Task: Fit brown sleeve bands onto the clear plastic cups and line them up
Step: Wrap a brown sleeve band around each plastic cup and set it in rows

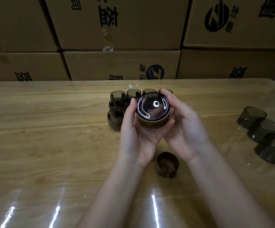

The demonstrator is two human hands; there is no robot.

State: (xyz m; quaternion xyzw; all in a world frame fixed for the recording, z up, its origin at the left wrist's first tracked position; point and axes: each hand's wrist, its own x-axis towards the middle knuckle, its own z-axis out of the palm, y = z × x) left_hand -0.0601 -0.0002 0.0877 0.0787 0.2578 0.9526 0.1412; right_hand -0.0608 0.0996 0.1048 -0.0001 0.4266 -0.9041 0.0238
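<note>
**Item: banded cup, held at centre of frame**

Clear plastic cup (153,106): smoke-tinted, short and round, tipped so its glossy base faces the camera with curved glints on it. Its inside is hidden. A brown sleeve band (151,125) wraps its wall, showing below the base.

Grip: the left hand (134,137) curls round the cup's left side, thumb up along the rim of the base. The right hand (187,129) cups the right side, fingertips over the far edge. Both grasp it, lifted clear of the table (51,137).

Loose sleeve band (167,165): an open brown ring standing on the table just below the wrists.

Banded cups (116,119): upright behind the hands, left of centre, in a row along the back with a column down its left end; partly hidden, so the count is uncertain.

Bare cups (263,131): three at right edge, touching in a slanted line.

Cardboard cartons (120,65): stacked across the top, printed in black.
</note>
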